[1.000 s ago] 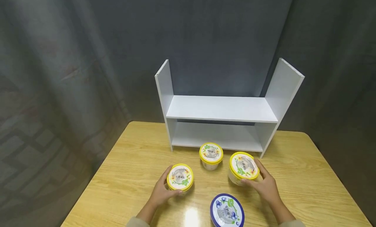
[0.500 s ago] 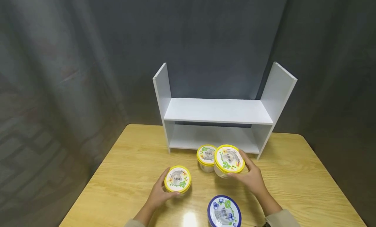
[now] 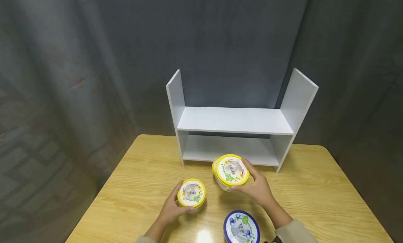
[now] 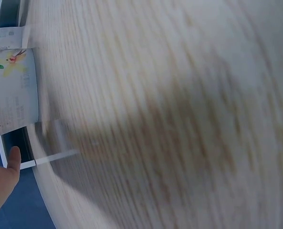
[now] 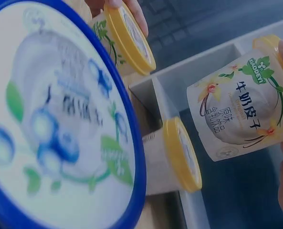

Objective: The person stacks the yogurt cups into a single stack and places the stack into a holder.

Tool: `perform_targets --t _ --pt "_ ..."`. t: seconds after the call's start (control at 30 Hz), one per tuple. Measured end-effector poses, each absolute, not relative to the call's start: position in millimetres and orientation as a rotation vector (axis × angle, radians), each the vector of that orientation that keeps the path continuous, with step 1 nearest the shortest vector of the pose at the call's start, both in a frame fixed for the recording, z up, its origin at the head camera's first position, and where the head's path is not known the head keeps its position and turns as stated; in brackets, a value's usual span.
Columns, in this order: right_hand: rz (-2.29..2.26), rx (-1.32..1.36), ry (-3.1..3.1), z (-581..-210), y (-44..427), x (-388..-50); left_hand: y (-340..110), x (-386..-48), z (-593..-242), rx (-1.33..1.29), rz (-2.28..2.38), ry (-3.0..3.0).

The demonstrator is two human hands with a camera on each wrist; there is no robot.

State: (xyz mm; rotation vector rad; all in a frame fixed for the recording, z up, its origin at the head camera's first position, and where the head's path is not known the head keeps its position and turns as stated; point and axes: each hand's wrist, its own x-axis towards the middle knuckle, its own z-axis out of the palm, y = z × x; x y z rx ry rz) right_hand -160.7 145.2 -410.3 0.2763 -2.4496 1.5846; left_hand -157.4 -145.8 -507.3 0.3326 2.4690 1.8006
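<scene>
My left hand (image 3: 171, 209) grips a yellow-lidded cup (image 3: 191, 193) with a floral lid, low over the table; its fingers and thumb wrap the sides. My right hand (image 3: 259, 187) grips a similar yellow-lidded cup (image 3: 233, 170) by its side, raised above the table. In the head view this cup mostly covers a third yellow-lidded cup (image 3: 215, 166), standing in front of the shelf. The right wrist view shows the held cup (image 5: 241, 102) apart from that standing cup (image 5: 162, 162). Nearest me is a blue-lidded tub (image 3: 241, 227) with blueberries on its lid.
A white two-tier shelf (image 3: 236, 120) stands at the back of the wooden table (image 3: 132, 187), its side panels rising above the upper board. Dark curtains (image 3: 233, 43) hang behind and on both sides.
My right hand has lifted its cup and carried it left, until it overlaps the middle cup in the head view. My left hand and its cup stay about in place.
</scene>
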Motion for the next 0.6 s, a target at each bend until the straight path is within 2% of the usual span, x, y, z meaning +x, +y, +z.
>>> perform_targets --t 0.6 --pt "1.671 0.457 -2.472 -402 97 -172 -145 -158 -506 0.344 1.808 2.505"
